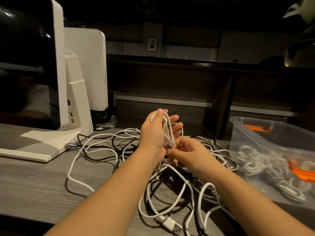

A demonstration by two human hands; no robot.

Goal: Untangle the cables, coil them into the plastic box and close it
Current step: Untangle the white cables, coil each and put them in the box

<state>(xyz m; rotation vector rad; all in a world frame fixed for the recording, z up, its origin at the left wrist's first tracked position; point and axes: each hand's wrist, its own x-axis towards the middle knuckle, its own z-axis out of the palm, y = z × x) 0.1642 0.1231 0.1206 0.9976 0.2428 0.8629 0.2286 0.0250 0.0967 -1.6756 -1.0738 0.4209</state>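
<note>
USB plug (172,225) at tabletop (42,184) near edge. Left hand (153,133) holds white coil (167,128), right hand (189,151) pinches its tail; light, floppy, springy. Plastic box (272,138) right.

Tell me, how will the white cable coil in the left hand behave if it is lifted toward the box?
The thin white cable coil looks floppy: its loops sag over the left hand. Likely light. It may drag the tangled white and black cables, since strands run down into them.
</note>
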